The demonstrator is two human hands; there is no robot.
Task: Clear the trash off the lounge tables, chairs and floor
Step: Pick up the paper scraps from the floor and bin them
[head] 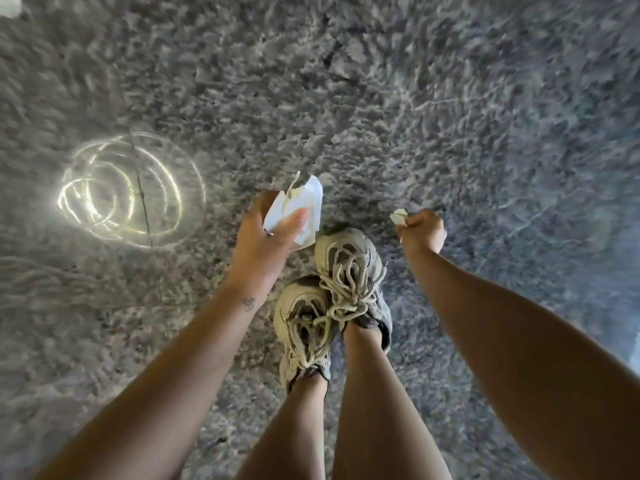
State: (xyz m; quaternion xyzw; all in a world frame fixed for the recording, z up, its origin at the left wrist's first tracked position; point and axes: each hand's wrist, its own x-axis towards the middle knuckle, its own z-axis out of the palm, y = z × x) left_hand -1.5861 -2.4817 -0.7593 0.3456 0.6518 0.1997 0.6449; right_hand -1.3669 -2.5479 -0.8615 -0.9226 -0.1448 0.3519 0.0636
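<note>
head view looks straight down: crumpled white paper (300, 206) sits in the left hand (265, 233), thumb curled over it, above the shaggy grey rug (381, 98). the right hand (422, 230) is fisted, pinching a small paper scrap (399, 216). beige sneakers (332, 292) stand between both hands.

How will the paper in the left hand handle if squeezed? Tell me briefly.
The paper looks creased and bent in the left hand, so it is probably floppy and will crush easily. It seems light: thumb and fingers alone hold it. Loose corners stick up, so bits may slip out.
</note>
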